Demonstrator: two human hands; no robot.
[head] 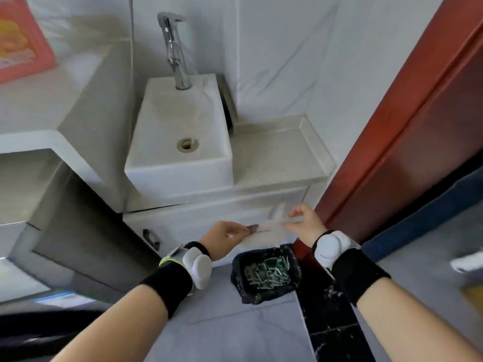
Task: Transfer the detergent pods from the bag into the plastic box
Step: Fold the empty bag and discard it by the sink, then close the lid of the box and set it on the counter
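A clear plastic bag is held stretched between both hands; its left end is pinched by the left hand, and its right end is pinched between thumb and fingers of the right hand. The bag is blurred; a dark printed patch is seen near the left fingertips, and whether any pods remain inside cannot be told.

Beyond and above the grip, a grey stone counter is shown, on which a white rectangular basin is set, with a chrome tap rising at its far edge. To the right of the grip, a red-brown door frame runs diagonally. Just behind the held bag, a white cabinet front is seen. Far to the upper left of the grip, a pink-red box rests on a pale surface.

Directly below the grip, on the pale floor, a black bin is placed, in which green and white wrappers lie. A white device on a black band is worn on each wrist.
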